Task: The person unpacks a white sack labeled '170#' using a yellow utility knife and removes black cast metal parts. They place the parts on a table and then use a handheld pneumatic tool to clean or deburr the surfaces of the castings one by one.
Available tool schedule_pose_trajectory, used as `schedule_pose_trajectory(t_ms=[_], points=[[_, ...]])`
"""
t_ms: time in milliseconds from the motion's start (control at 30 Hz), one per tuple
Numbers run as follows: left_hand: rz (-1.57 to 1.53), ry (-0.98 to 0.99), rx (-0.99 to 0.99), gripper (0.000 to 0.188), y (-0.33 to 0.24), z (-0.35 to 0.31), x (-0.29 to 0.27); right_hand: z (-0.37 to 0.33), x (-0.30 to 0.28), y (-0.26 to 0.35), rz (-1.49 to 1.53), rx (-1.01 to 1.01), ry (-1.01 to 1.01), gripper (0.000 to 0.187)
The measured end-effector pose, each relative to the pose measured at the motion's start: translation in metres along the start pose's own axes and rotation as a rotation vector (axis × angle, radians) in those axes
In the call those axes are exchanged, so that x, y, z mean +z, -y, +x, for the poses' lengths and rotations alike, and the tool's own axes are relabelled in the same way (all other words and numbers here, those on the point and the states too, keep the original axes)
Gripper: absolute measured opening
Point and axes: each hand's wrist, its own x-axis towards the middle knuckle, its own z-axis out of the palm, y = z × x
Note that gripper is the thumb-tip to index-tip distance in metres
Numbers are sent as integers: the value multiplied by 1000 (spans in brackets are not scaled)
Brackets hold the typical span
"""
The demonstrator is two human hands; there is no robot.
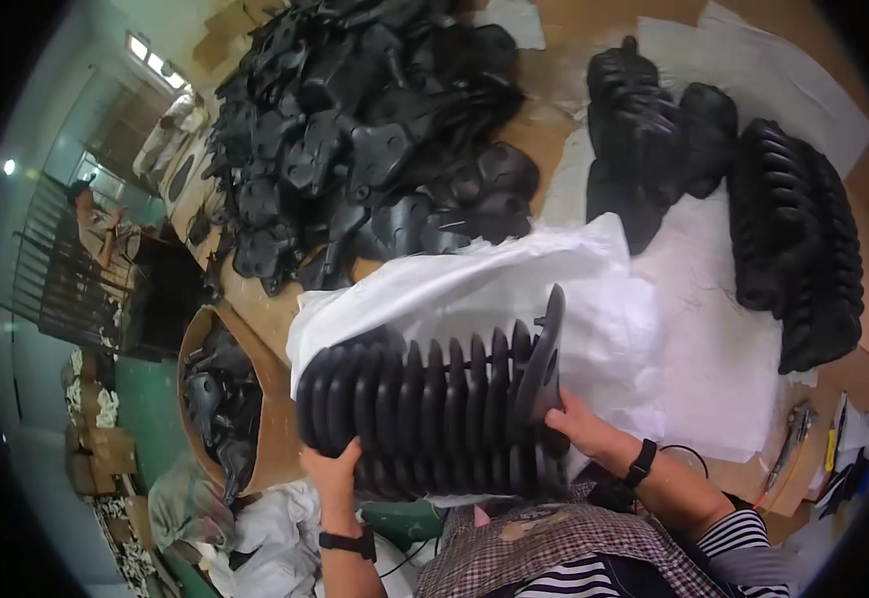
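Observation:
A long row of nested black plastic shells, shaped like bicycle saddle bases, lies in front of me at the edge of a white plastic sack. My left hand grips the row's near left end, thumb on top and fingers mostly hidden. At the other end, my right hand presses its thumb against the last shell, which leans outward with its narrow tip up. The fingers of that hand are partly hidden behind the shell. Some shells in a second, nearer line show below the first.
A big heap of loose black shells covers the far table. Stacked shells lie on white sheeting at the right. A cardboard box of shells stands left. Cutters lie at the right edge. Another person is far left.

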Motion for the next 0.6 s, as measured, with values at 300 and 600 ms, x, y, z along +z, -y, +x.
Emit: schedule_pose_trajectory(t_ms=[300, 600], points=[[-156, 68, 534, 69, -178, -44, 1, -114, -26, 48, -366, -495, 13, 92], [-317, 758, 816, 62, -349, -57, 207, -241, -77, 34, -426, -596, -569, 96]])
